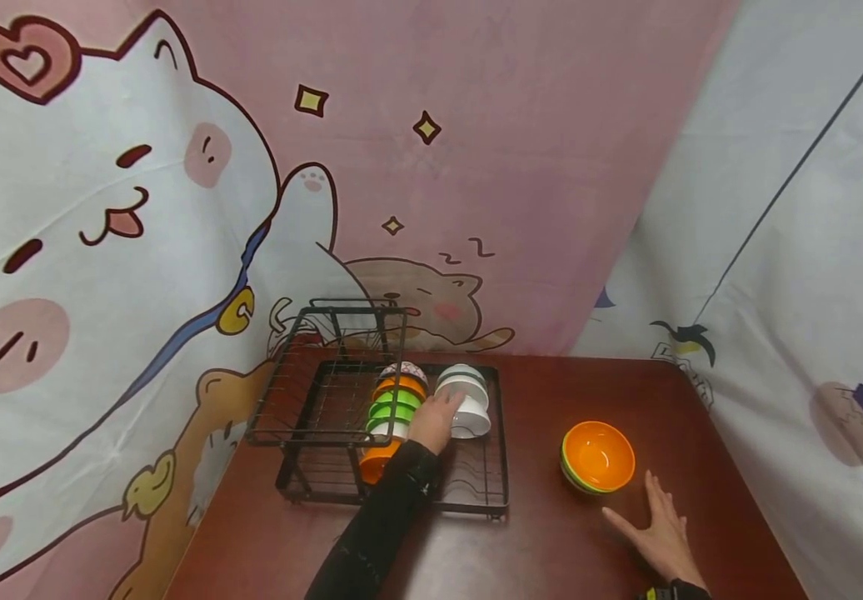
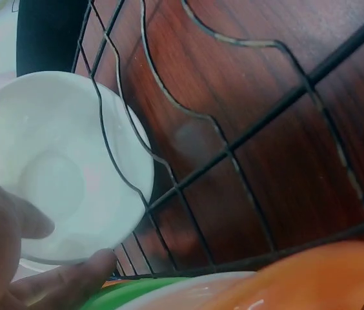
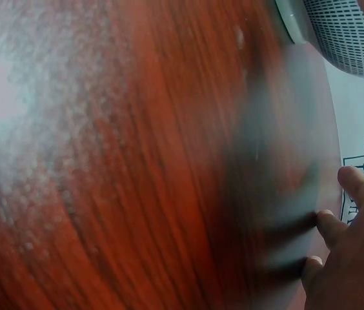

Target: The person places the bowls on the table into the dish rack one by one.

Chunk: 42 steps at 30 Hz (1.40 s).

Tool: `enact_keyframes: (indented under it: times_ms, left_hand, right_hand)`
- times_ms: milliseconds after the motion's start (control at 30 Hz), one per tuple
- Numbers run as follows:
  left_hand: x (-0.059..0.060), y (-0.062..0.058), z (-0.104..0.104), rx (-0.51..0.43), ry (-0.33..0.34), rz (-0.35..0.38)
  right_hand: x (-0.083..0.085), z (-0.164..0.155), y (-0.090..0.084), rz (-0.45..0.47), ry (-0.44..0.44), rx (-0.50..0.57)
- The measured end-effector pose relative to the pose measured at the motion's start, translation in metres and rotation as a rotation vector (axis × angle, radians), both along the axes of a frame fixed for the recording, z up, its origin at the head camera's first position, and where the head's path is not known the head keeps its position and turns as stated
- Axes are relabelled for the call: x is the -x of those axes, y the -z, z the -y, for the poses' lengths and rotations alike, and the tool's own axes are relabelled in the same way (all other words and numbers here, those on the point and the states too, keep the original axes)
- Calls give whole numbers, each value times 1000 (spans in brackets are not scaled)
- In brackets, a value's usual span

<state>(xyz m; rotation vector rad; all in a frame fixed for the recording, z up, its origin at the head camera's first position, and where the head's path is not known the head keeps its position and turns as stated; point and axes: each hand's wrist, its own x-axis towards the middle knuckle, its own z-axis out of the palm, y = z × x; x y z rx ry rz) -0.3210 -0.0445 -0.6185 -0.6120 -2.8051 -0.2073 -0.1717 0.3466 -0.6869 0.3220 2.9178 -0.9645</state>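
Note:
My left hand (image 1: 435,421) reaches into the right part of a black wire dish rack (image 1: 505,467). It pinches the rim of a white bowl (image 2: 53,155), thumb inside the bowl and fingers along its outside. The bowl stands on edge, with more pale bowls (image 1: 461,372) behind it. Left of this hand is a row of bowls on edge, with green (image 1: 394,406) and orange (image 1: 377,461) ones among them. My right hand (image 1: 660,529) hovers with spread fingers, holding nothing. Beside it on the table sits an orange bowl (image 1: 598,456), nested over a green one.
The rack's raised upper tier (image 1: 311,392) overhangs the left row of bowls. Brown-red wooden table (image 1: 536,550) surface extends around the rack and the nested bowls. Printed cloth (image 1: 521,183) hangs behind and along the right side. In the right wrist view, a dark-patterned bowl (image 3: 346,39) shows at top right.

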Motion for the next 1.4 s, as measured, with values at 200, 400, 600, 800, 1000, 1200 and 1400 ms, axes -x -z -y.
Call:
enact_keyframes:
  times_ms: [200, 400, 600, 800, 1000, 1200, 1400]
  left_hand:
    - [-9, -19, -1, 1, -7, 50]
    - [-41, -50, 5, -62, 53, -103]
    - [-106, -39, 38, -164, 198, -230]
    - [-166, 8, 85, -146, 257, -183]
    - [-186, 52, 114, -20, 152, 180]
    - [-187, 75, 126, 42, 19, 410]
    - [-187, 80, 124, 48, -14, 431]
  right_hand:
    - [-1, -2, 0, 18, 4, 2]
    - [-2, -2, -2, 65, 29, 5]
    - [0, -1, -3, 103, 39, 8]
    - [1, 0, -3, 115, 36, 12]
    - [0, -2, -2, 103, 35, -14]
    - [0, -1, -3, 118, 11, 34]
    - [17, -2, -27, 130, 154, 149]
